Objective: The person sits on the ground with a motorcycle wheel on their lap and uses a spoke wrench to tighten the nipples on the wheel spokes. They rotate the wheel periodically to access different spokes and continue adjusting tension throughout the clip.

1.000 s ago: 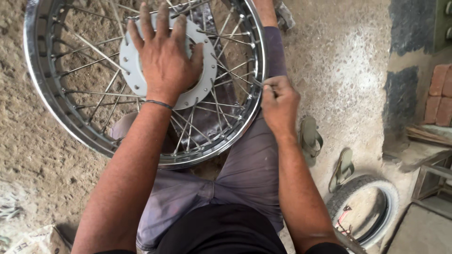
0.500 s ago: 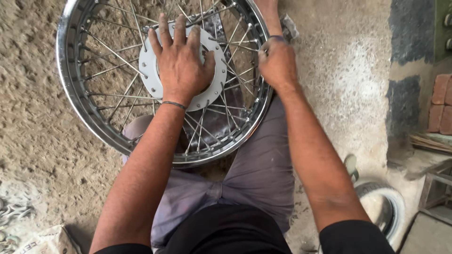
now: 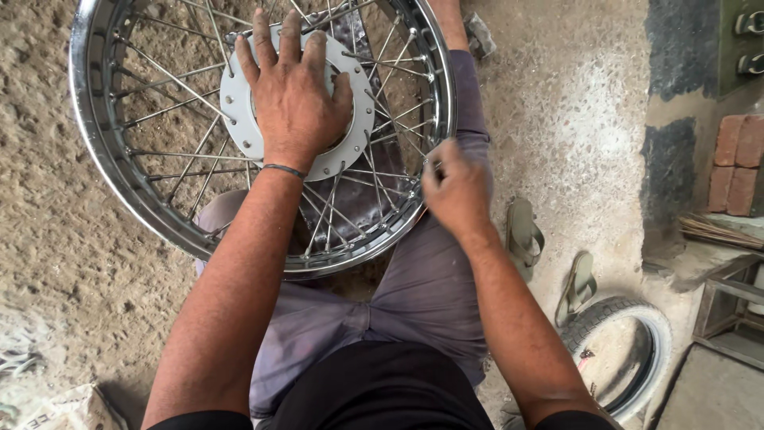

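The spoked wheel (image 3: 263, 135) rests across the person's lap; the left hand (image 3: 296, 99) lies flat, fingers spread, on its hub plate (image 3: 360, 119); the right hand (image 3: 455, 191), grip pinched shut at the rim (image 3: 442, 119), holds something too small to tell; a slip there could bend a spoke (image 3: 171, 76).

- The floor (image 3: 573, 119) is rough, dusty concrete, with darker patches toward its far right side.
- A pair of sandals (image 3: 549, 259) lies on it at right, near the person's knee.
- A small tyre (image 3: 629, 350) lies flat toward the near right corner.
- Red bricks (image 3: 736, 163) are stacked at the right edge.
- A stone (image 3: 480, 33) sits at the far edge.
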